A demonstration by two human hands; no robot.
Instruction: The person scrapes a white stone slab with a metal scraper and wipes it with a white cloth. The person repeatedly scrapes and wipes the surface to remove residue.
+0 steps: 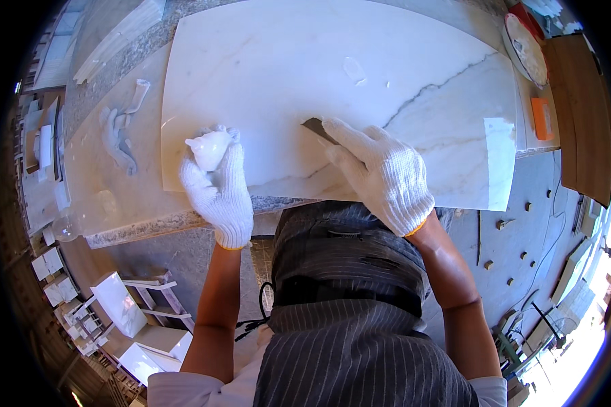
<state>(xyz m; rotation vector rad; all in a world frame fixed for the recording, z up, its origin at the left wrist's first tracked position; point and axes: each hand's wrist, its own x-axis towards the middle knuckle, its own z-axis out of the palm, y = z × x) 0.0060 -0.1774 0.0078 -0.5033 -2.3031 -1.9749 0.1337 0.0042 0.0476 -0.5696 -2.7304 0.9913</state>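
Observation:
A white marble slab with grey veins lies on the bench before me. My left hand, in a white knitted glove, is closed around a small glossy white thing with a pointed tip, held by the slab's near left part. I cannot make out its kind. My right hand, gloved alike, grips a thin dark scraper blade between thumb and fingers. The blade lies low against the slab's middle, its tip toward the left. Most of it is hidden by the glove.
Crumpled whitish material lies on another slab at left. A translucent patch sits on the marble. To the right are an orange box, a round red-rimmed tray and a brown board. White pieces on a rack stand lower left.

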